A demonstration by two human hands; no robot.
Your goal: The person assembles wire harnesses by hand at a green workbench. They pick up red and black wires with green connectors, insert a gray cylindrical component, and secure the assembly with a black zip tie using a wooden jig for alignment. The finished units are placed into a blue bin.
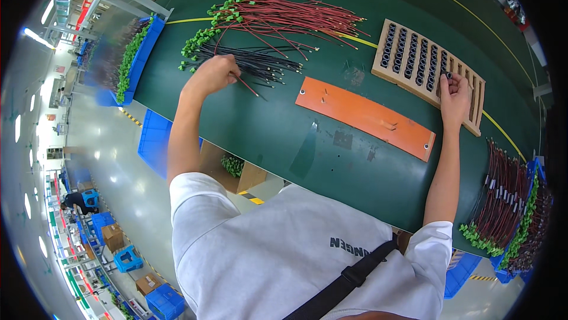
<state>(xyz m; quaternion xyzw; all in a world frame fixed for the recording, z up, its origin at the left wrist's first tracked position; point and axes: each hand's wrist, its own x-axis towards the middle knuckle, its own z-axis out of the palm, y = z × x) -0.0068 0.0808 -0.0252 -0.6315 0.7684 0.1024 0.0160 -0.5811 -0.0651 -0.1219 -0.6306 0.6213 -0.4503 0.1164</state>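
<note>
My left hand [218,74] is closed in a pinch on a red wire [249,87], whose free end points toward the middle of the bench. Just beyond it lies a bundle of black wires [254,62] with green connectors. Farther back spreads a larger pile of red wires [296,15], also ending in green connectors [228,12]. On the right, my right hand [454,96] pinches a small black cylinder [448,75] over a slotted wooden rack [381,67]. Several rows of similar black cylinders [411,54] fill the rack's left part.
An orange board [367,119] with upright pins lies on the green bench [266,136], between my arms. Blue bins [139,62] of green-ended wires stand at the left edge. Finished-looking wire bundles [500,193] hang at the right edge. A cardboard box [253,178] sits below the bench.
</note>
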